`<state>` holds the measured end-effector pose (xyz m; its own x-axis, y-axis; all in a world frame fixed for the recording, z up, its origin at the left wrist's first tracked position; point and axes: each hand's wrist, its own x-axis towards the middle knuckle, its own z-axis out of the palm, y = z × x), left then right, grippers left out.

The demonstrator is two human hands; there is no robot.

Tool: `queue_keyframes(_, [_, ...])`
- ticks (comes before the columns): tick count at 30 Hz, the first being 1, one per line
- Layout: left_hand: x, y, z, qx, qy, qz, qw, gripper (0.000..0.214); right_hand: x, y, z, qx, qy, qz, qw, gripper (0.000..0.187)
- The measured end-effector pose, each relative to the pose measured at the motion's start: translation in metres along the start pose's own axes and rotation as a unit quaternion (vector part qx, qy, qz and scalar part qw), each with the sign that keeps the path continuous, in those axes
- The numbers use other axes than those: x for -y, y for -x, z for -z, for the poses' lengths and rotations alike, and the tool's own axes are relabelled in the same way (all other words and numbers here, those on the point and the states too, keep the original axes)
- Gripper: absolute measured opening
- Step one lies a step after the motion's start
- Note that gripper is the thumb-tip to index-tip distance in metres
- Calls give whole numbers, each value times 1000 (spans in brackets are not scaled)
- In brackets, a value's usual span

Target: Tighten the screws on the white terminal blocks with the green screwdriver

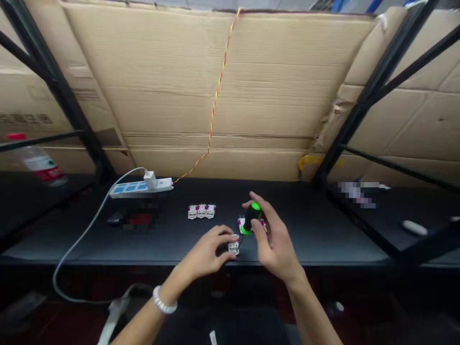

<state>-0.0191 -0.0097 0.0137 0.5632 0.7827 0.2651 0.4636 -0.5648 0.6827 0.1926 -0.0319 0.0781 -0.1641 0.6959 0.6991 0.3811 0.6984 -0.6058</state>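
Left forearm (pixel 142 318) wears white bracelet (pixel 165 300); left hand (pixel 206 247), fingers pinching small white part (pixel 233 245) near desk (pixel 143 249) front edge. Right hand (pixel 273 239), fingers grasping tilted black-green screwdriver (pixel 250 219); tip contact unclear. Advisable: brace part firmly, keep screwdriver square, press lightly.

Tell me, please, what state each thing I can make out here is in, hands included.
Left hand: pinching, grip closed
Small white piece: held in the left hand
Right hand: grip closed
Green-black screwdriver: held in the right hand, tip contact unclear
Three white pieces: lying in a row
Power strip: lying flat, in use
White plug: plugged in
Bottle: standing, capped
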Motion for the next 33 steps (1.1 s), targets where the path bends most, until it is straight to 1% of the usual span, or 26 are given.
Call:
queue_keyframes(2, [0, 0, 0, -3, -3, -1, 1000, 33, 0, -4, -3, 12, -9, 22, 1000, 53])
queue_keyframes(5, [0, 0, -1, -5, 2, -3, 1000, 33, -3, -9, -4, 1, -39, 31, 999, 46])
queue_keyframes(7, [0, -1, -1, -5, 7, -4, 1000, 34, -5, -10, -3, -25, -41, 29, 998, 38])
queue_keyframes(10, [1, -1, -1, -7, 10, 4, 1000, 36, -4, -12, 0, -99, -9, 32, 995, 28])
queue_keyframes(12, [1, -1, -2, -7, 11, 6, 1000, 36, -2, -14, 2, -119, 11, 18, 993, 24])
queue_keyframes(14, [2, -1, -2, -7, 18, 3, 1000, 36, 1, -15, 6, -94, 13, 6, 995, 26])
queue_keyframes(17, [2, -2, -2, -12, 26, 2, 1000, 35, 4, -16, 10, -33, -9, 2, 999, 36])
queue_keyframes(19, [2, -2, -2, -14, 27, 1, 1000, 35, 5, -17, 9, -17, -8, 5, 1000, 36])
queue_keyframes(20, [2, -2, -2, -14, 27, 0, 1000, 35, 5, -18, 8, -24, -2, 6, 1000, 34])
queue_keyframes(23, [3, -2, -2, -13, 28, 0, 1000, 36, 5, -17, 2, -88, 3, 7, 996, 27])
queue_keyframes(24, [3, -2, -2, -14, 28, 2, 1000, 36, 5, -16, 1, -99, -7, 4, 995, 26])
queue_keyframes(25, [4, -2, -2, -13, 29, 3, 999, 37, 5, -15, 0, -95, -21, -1, 995, 28])
queue_keyframes(28, [4, -2, -3, -12, 33, 2, 999, 37, 8, -13, 1, -30, -51, -15, 998, 37])
queue_keyframes(29, [5, -2, -3, -10, 33, 1, 999, 37, 10, -13, 2, -21, -47, -13, 999, 37])
queue_keyframes(31, [5, -2, -3, -9, 30, -1, 1000, 36, 11, -14, 2, -38, -12, 2, 999, 32])
queue_keyframes(33, [6, -2, -3, -9, 25, -1, 1000, 36, 11, -16, 1, -78, 21, 10, 997, 27])
